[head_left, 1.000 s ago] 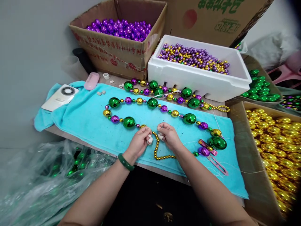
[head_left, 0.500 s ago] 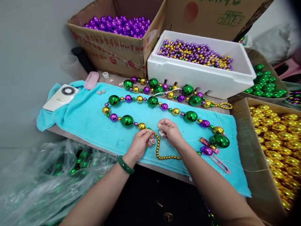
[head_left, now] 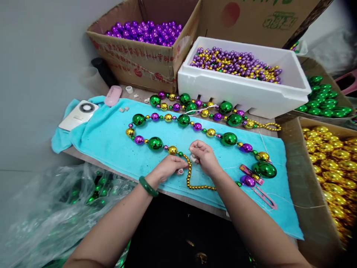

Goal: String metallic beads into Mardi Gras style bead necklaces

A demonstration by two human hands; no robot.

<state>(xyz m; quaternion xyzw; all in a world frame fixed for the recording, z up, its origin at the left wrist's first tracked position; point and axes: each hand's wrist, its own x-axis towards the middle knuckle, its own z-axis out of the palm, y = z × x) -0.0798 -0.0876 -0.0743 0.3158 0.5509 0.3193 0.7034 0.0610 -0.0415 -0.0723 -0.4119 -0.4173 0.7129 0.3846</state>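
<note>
A plain grey wall (head_left: 33, 74) stands on my far left, with a clear plastic bag (head_left: 64, 212) showing green below it, and a turquoise towel (head_left: 106, 147) spread over the table before me. On the towel's left end lie a white device with a round dark window (head_left: 79, 115) and a pink case (head_left: 113, 95); behind them rises a cardboard box (head_left: 134, 61) filled with purple beads (head_left: 147, 33). A green bangle (head_left: 148, 187) circles my left wrist. My left hand (head_left: 170, 166) is almost closed, fingertips at the beaded strand (head_left: 155, 143) where its small gold beads (head_left: 190, 175) begin, though I cannot tell whether they grip it. The strand loops across the towel in green, purple and gold. Just right of the small gold beads, my right hand (head_left: 203, 156) has thumb and forefinger pinched together, the others curled; I cannot make out anything between the tips. Beyond is a white foam box (head_left: 237, 91) of small beads, then a pink tool (head_left: 264, 197) on the towel, and a carton (head_left: 309, 197) of gold beads (head_left: 334, 163) at far right
</note>
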